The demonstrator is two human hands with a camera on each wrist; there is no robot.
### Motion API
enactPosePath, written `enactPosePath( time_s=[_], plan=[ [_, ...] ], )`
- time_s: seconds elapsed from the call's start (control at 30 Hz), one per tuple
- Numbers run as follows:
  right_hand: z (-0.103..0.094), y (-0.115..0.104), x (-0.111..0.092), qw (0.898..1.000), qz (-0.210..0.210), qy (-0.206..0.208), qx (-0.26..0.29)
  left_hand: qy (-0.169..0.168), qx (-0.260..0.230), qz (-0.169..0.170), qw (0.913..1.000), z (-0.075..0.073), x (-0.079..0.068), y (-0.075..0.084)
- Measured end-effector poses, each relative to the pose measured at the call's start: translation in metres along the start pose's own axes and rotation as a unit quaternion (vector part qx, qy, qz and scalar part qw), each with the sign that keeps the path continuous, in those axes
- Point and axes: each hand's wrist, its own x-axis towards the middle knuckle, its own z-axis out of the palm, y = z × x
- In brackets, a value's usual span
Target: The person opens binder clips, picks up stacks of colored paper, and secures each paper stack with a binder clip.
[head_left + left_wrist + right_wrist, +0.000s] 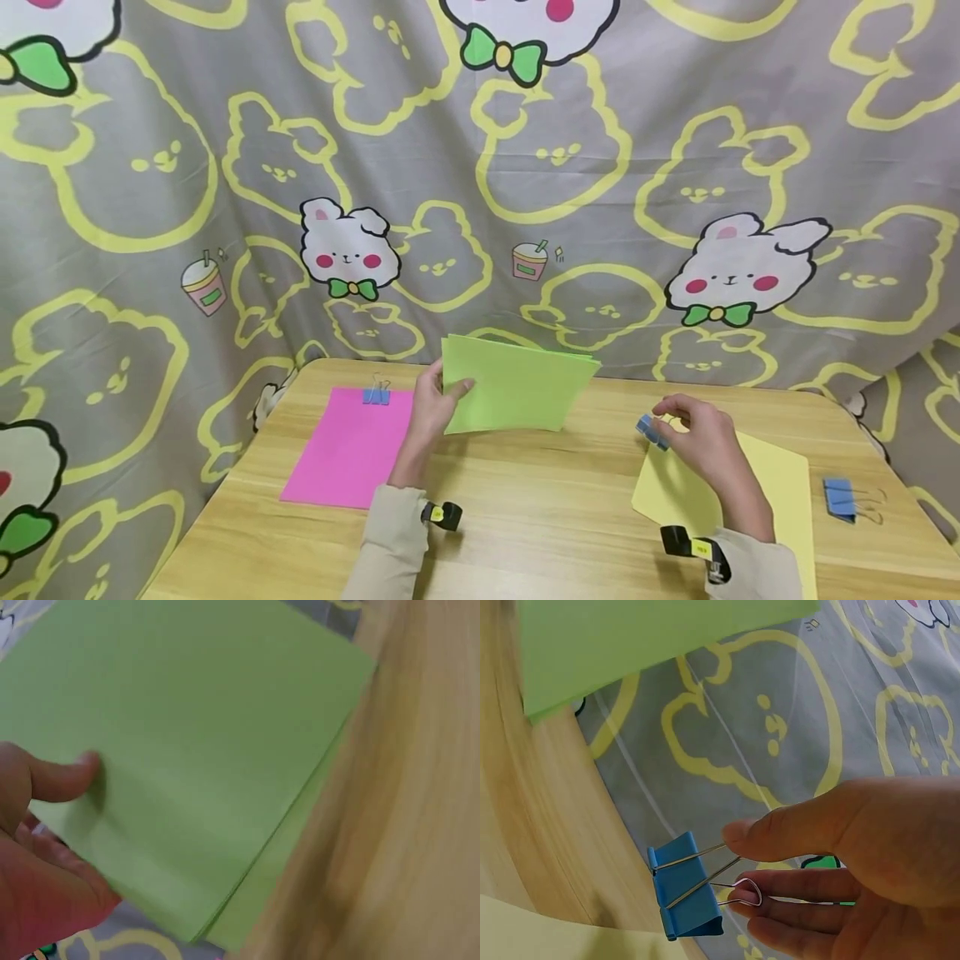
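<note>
Pinching green sheets (517, 387) in the left hand (435, 406) and a blue binder clip (651, 431) in the right hand (703, 440)

The green sheets stand tilted up over the far middle of the wooden surface (540, 517); whether their lower edge touches it, I cannot tell. The left hand grips them by their left side, thumb (71, 778) flat on the front face, fingers behind. Their edges are not quite aligned: in the left wrist view one sheet sticks out from under another.

The right hand, over the yellow paper (783, 492), pinches the clip's wire handles (705, 882) between thumb and fingers. The clip is well apart from the green sheets.

The yellow paper lies towards the near right corner, partly behind the right forearm. Just beside it, near the right edge, rests a loose blue clip (838, 498), its handles pointing towards that edge. Near the far left corner lies pink paper (348, 450), a third clip (377, 397) fastened on its far edge. A patterned curtain (420, 167) hangs behind the far edge.
</note>
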Motion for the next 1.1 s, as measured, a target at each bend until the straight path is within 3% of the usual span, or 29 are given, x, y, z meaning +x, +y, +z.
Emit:
enactPosePath(
  time_s=[0.27,0.47,0.83,1.1],
  plan=[
    [0.006,-0.002,0.000,1.000,0.001,-0.016,-0.002,-0.049,-0.011,-0.007,0.9987,-0.010,0.002,-0.013],
    [0.009,0.000,0.002,1.000,-0.010,-0.023,-0.003,-0.064,-0.012,-0.021,0.9977,-0.013,0.002,-0.019],
    [0.021,0.000,0.006,0.999,-0.016,-0.047,-0.011,-0.097,-0.020,-0.032,0.9946,-0.012,0.001,-0.029],
    [0.032,-0.003,0.007,0.997,-0.024,-0.064,-0.019,-0.121,0.007,-0.049,0.9915,-0.009,-0.001,-0.035]
  ],
)
